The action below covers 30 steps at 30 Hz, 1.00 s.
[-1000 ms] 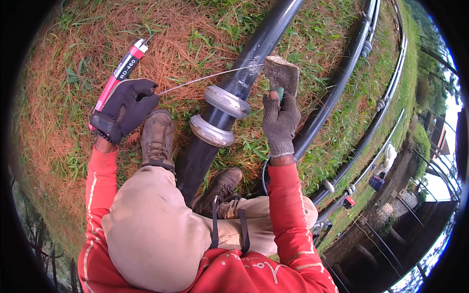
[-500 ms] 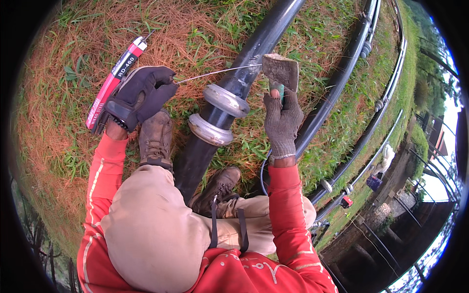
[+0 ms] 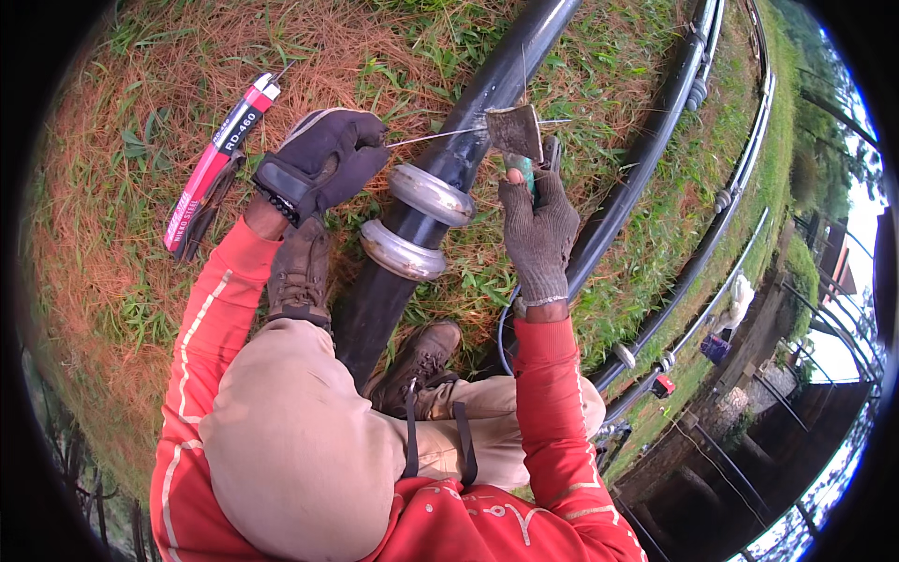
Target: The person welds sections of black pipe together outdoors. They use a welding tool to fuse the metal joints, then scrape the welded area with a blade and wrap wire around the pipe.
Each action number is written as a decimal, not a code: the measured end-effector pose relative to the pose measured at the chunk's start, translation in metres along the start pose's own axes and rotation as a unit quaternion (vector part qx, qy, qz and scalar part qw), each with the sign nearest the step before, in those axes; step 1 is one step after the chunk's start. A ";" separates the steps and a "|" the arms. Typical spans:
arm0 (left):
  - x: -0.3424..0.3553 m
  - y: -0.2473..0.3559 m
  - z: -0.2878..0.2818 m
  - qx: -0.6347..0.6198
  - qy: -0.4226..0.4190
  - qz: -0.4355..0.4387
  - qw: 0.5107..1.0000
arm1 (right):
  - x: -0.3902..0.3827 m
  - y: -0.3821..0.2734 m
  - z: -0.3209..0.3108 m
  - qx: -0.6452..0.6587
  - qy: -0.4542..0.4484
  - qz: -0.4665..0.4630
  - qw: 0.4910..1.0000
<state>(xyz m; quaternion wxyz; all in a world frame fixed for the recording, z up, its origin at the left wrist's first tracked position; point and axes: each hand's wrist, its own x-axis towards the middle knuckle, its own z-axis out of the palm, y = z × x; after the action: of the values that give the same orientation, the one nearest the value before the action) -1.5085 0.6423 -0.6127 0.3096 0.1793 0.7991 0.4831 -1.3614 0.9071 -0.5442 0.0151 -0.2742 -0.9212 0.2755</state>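
Note:
My left hand (image 3: 328,161), in a dark padded glove, is closed on one end of a thin welding rod (image 3: 426,139). The rod runs across the black pipe (image 3: 501,75) and passes behind a flat metal blade, its far tip showing to the right. That blade belongs to a scraper-like tool (image 3: 515,131) with a green handle. My right hand (image 3: 541,225), in a grey knit glove with the thumb tip bare, is wrapped round this handle. Left of my left hand, a red, white and black rod packet (image 3: 211,173) lies on the grass, a rod tip poking from its upper end.
Two metal flange rings (image 3: 431,194) circle the pipe between my boots (image 3: 300,267). More black pipes (image 3: 646,159) run along the right. A dark strap-like item (image 3: 208,208) lies against the packet. Farther right are a red object (image 3: 663,386) and a dark-roofed structure (image 3: 796,468).
My left hand has moved right, away from the packet, and more of the rod now reaches past the blade. The tool in my right hand has tilted and shifted slightly left and down.

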 end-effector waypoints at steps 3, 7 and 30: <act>0.003 0.003 -0.001 0.064 0.006 0.030 0.997 | -0.002 -0.001 0.002 0.065 0.053 -0.059 0.995; 0.009 0.004 -0.001 0.101 -0.009 0.019 0.995 | 0.007 0.002 0.003 -0.049 0.009 -0.037 0.998; 0.050 -0.017 0.023 -0.052 -0.128 0.032 0.990 | 0.010 -0.001 0.005 -0.032 0.035 -0.084 0.995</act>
<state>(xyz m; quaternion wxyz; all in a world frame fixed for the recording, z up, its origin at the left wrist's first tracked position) -1.5300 0.6789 -0.6514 0.4023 0.2489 0.7204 0.5072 -1.3712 0.9084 -0.5493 0.0613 -0.2061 -0.9482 0.2341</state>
